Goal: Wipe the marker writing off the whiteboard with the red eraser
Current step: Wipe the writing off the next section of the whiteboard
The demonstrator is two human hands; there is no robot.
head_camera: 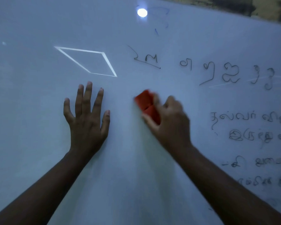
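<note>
Whiteboard (136, 184) — left hand (86, 120) flat, fingers apart; right hand (170, 122) seemingly gripping blurred red eraser (145, 103).

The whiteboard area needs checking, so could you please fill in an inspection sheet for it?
Surface: whiteboard, bare on its left part, with bright light reflections.
Job's things: red eraser, blurred, against the board; marker writing remains at the top and right.
Clutter: nothing seen.
Grippers: left hand lies flat on the board, fingers spread; right hand grips the eraser.
Cables: nothing seen.
Surroundings: dark wall above the board's top right edge.
</note>
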